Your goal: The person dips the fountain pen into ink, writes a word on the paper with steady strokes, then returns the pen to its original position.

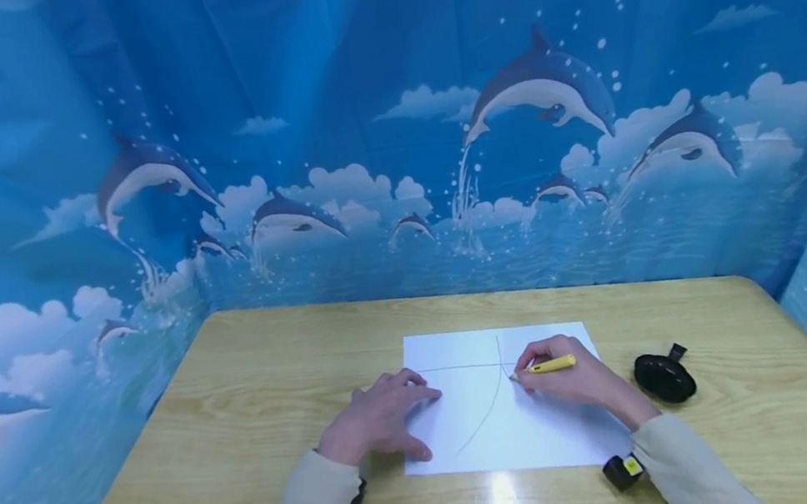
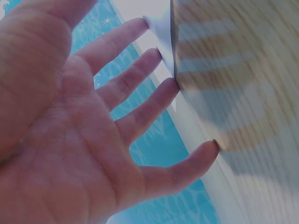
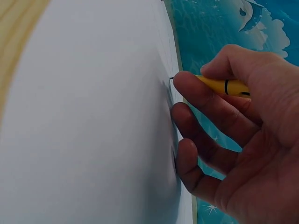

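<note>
A white sheet of paper (image 1: 548, 440) lies on the table in the head view. On it are a thin horizontal line (image 1: 455, 367), a vertical line crossing it, and a curve (image 1: 489, 409) sweeping down to the left. My right hand (image 1: 573, 378) pinches a yellow pen (image 1: 555, 364) between thumb and fingers, its tip at the paper just right of the crossing. In the right wrist view the pen (image 3: 219, 85) meets the sheet, with the other fingers curled beside it. My left hand (image 1: 374, 419) rests over the sheet's left edge, fingers spread, holding nothing.
Right of the paper, on the wooden table (image 1: 274, 369), lies a black rounded object (image 1: 664, 377) with a small tab. A black device with a yellow mark (image 1: 623, 470) sits at the right wrist. A blue dolphin-print curtain (image 1: 362, 164) hangs behind the table.
</note>
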Demonstrator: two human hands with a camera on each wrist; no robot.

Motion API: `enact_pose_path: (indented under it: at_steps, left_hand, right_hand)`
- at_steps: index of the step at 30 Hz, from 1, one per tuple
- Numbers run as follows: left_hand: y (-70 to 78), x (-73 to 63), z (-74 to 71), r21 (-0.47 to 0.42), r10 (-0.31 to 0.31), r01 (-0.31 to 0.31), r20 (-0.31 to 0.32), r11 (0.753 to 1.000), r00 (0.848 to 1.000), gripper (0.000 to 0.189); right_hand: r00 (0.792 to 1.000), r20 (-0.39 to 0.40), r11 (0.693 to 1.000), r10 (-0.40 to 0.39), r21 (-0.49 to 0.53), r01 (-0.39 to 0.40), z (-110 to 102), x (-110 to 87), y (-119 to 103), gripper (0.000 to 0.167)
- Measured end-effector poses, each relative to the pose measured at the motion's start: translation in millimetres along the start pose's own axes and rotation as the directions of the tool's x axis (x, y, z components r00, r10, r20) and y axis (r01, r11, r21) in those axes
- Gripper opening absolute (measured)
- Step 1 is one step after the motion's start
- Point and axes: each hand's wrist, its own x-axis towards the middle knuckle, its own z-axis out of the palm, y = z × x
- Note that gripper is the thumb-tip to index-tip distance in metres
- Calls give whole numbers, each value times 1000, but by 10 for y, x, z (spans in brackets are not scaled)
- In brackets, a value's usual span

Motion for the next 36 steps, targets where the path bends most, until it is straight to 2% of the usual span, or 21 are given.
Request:
enact_pose_path:
  at_steps: [7,22,36]
  left_hand:
    - [-4,3,8,2,1,-1,-6,1000,1000,78]
    - [-5,12,14,-11,-9,9,-2,1000,1000,78]
    - [7,-4,6,-15,-6,6,-7,1000,1000,78]
  right_hand:
    - [1000,13,1000,8,8,-8,-8,-11,-6,8]
    - [997,56,999,-46,15,46,-44,-75,42,8]
    - [993,106,999,-47,1,47,-94,-119,58,12]
